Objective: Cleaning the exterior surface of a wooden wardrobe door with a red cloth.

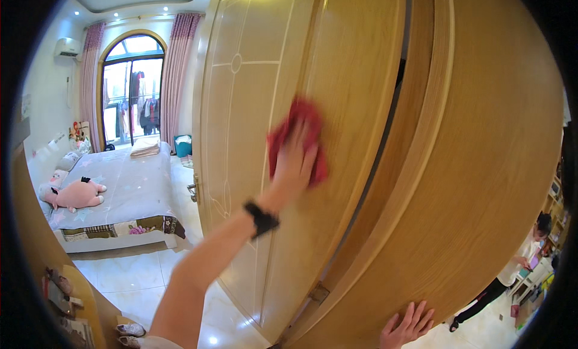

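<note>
My left hand (293, 159), with a black band on its wrist, presses a red cloth (316, 162) flat against a light wooden door (349, 96). The cloth and fingers are slightly blurred by motion. Its edges spread out on both sides of the hand, near the door's pale inlaid lines. At the lower right, my right hand (407, 326) rests with fingers stretched out on the broad wooden panel (475, 168) beside the door, holding nothing. Part of that hand is cut off by the lower edge.
A metal door handle (192, 188) sits on the door's left edge. A hinge (319, 292) shows low in the gap. Beyond is a bed (129, 186) with a pink plush toy (78, 194). Another person (509, 274) stands far right. Shoes (131, 330) lie at lower left.
</note>
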`<state>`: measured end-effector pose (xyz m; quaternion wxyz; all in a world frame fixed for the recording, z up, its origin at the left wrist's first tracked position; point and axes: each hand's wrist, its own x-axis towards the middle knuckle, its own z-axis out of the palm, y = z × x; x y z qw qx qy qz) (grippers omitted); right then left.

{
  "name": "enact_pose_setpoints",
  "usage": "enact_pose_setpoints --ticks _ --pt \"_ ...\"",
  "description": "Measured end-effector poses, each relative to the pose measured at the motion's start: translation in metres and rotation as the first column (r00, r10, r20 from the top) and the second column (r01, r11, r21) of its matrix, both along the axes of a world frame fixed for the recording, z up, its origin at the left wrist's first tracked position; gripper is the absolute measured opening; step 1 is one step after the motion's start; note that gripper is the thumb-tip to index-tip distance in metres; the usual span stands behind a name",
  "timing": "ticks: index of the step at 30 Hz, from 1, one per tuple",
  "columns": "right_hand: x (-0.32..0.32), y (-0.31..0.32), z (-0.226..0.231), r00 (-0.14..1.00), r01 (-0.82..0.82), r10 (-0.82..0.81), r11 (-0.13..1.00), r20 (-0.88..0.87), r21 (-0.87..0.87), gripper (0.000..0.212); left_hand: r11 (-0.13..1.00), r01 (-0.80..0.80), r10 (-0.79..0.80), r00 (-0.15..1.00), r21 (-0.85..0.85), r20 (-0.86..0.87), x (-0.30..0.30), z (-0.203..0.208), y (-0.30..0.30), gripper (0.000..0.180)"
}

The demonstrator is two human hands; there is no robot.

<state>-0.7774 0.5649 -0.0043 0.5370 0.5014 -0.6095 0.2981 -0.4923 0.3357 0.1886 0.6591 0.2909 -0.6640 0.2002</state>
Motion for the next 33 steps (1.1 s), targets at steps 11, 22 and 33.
enact_pose_setpoints --ticks 11,22,33 --pt "0.000 -0.016 -0.007 1.000 0.019 -0.020 0.999 0.022 0.041 0.037 0.721 0.180 0.018 0.961 0.669 -0.278 -0.020 -0.254 0.043 0.054" --pt "0.007 -0.017 -0.008 0.995 -0.036 0.036 0.999 0.094 0.003 0.035 0.981 0.114 -0.084 0.979 -0.155 0.186 0.015 0.187 0.009 0.047" --pt "0.004 -0.010 -0.008 0.981 -0.130 0.131 0.991 0.141 -0.017 0.034 0.996 0.000 -0.026 0.959 0.094 0.281 -0.043 -0.088 0.043 0.051"
